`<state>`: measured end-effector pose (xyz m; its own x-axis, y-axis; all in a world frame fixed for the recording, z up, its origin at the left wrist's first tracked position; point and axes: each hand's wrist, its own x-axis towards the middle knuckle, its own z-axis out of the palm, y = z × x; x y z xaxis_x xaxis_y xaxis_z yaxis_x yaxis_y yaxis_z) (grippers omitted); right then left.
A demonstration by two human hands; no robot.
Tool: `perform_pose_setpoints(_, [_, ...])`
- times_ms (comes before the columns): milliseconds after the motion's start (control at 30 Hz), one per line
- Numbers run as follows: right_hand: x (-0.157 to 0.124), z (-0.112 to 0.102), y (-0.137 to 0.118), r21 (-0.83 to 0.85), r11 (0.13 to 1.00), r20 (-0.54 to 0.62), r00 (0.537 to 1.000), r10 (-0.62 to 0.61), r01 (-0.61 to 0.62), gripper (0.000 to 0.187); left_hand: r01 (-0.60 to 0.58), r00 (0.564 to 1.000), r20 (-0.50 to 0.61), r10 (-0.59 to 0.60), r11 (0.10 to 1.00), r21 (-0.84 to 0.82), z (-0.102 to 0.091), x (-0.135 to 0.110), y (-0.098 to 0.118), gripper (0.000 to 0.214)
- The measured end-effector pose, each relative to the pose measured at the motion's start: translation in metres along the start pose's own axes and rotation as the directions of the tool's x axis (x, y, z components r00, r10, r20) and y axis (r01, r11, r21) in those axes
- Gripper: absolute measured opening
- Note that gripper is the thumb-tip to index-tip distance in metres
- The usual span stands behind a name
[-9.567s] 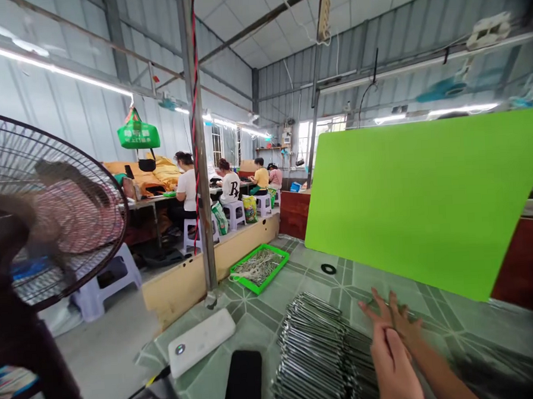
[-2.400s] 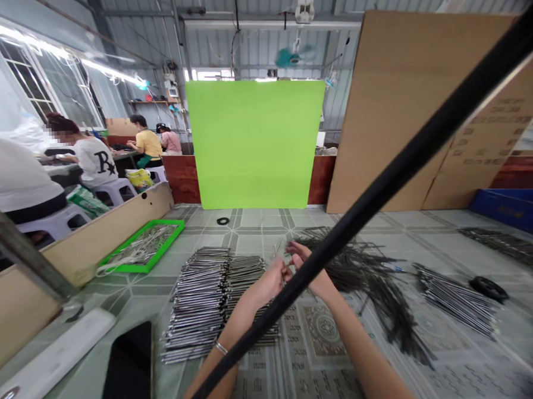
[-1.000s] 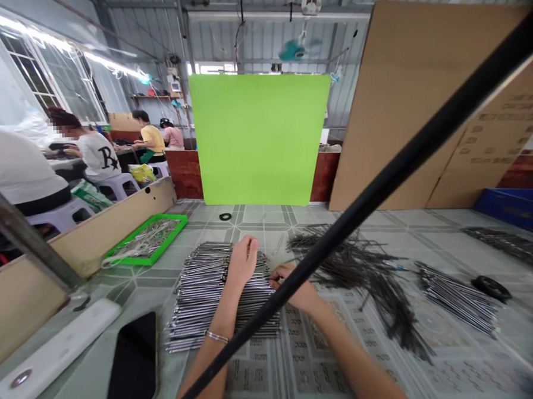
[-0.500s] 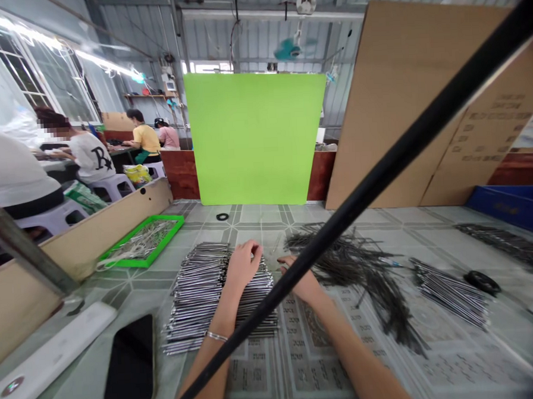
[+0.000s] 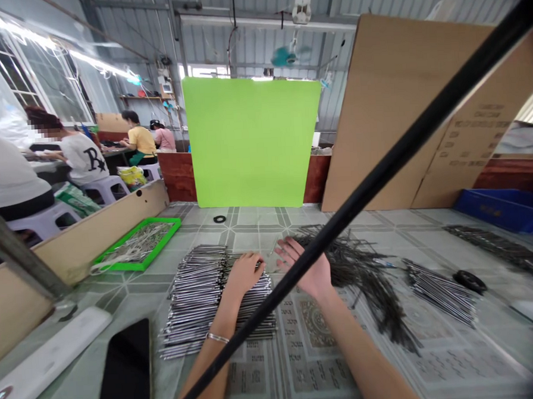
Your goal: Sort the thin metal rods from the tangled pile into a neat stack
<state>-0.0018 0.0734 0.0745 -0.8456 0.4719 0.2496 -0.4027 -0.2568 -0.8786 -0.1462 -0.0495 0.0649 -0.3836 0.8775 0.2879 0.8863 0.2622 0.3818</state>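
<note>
My left hand (image 5: 245, 276) is over the right-hand row of metal rods, its fingers curled together at the far end. Whatever is between those fingertips is too small to make out. The shiny metal rods (image 5: 193, 298) lie side by side in two stacked rows. My right hand (image 5: 312, 271) is raised just right of them, palm turned inward and fingers spread, with nothing seen in it. Behind that hand lies a loose heap of thin dark strips (image 5: 354, 257). A black bar (image 5: 373, 188) crosses the view and hides part of my right hand.
A green tray (image 5: 140, 265) of small pieces lies at left, with a phone (image 5: 126, 367) and a white long case (image 5: 51, 356) nearer. Rightward are more rods (image 5: 439, 291), a black ring (image 5: 470, 281) and a blue bin (image 5: 503, 211). A green board (image 5: 254, 143) stands behind; co-workers sit at left.
My right hand has lifted and opened, its fingers going from bent to spread. My left hand has lowered slightly toward the rods. The whole view has shifted a little.
</note>
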Motion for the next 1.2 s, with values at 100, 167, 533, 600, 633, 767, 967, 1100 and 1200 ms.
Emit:
perform_pose_setpoints(100, [-0.004, 0.002, -0.010, -0.051, 0.999, -0.063, 0.998, -0.018, 0.015, 0.076, 0.020, 1.000, 0.024, -0.020, 1.000, 0.006, 0.005, 0.000, -0.002, 0.020])
perform_pose_setpoints(167, [-0.005, 0.001, -0.011, -0.100, 0.995, -0.103, 0.994, -0.027, 0.016, 0.080, 0.044, 0.998, 0.044, -0.044, 0.999, 0.011, 0.008, 0.000, -0.003, 0.022])
perform_pose_setpoints(533, [0.005, -0.013, 0.007, 0.175, 0.985, -0.202, 0.979, 0.029, 0.007, 0.038, 0.083, 0.991, 0.103, -0.085, 0.996, 0.026, 0.010, 0.000, -0.004, 0.026])
perform_pose_setpoints(600, [0.008, -0.019, 0.018, 0.133, 0.991, -0.321, 0.945, 0.057, -0.015, 0.031, 0.084, 0.990, 0.107, -0.086, 0.996, 0.028, 0.010, 0.001, -0.003, 0.026])
perform_pose_setpoints(633, [0.010, -0.022, 0.023, 0.117, 0.993, -0.361, 0.930, 0.069, -0.028, 0.032, 0.084, 0.990, 0.108, -0.086, 0.996, 0.029, 0.009, 0.001, -0.003, 0.026])
perform_pose_setpoints(767, [0.013, -0.030, 0.034, 0.100, 0.993, -0.417, 0.904, 0.098, -0.062, 0.041, 0.080, 0.990, 0.110, -0.083, 0.996, 0.033, 0.009, 0.001, -0.003, 0.027])
perform_pose_setpoints(967, [0.014, -0.037, 0.039, 0.092, 0.994, -0.473, 0.876, 0.098, -0.062, 0.043, 0.086, 0.991, 0.101, -0.089, 0.996, 0.038, 0.011, 0.000, -0.004, 0.028])
perform_pose_setpoints(1100, [0.014, -0.037, 0.041, 0.068, 0.996, -0.457, 0.885, 0.087, -0.062, 0.047, 0.098, 0.990, 0.094, -0.102, 0.994, 0.042, 0.011, -0.001, -0.003, 0.028])
perform_pose_setpoints(1200, [0.014, -0.035, 0.039, 0.074, 0.994, -0.451, 0.887, 0.103, -0.078, 0.043, 0.109, 0.989, 0.093, -0.113, 0.993, 0.046, 0.010, -0.001, -0.003, 0.027])
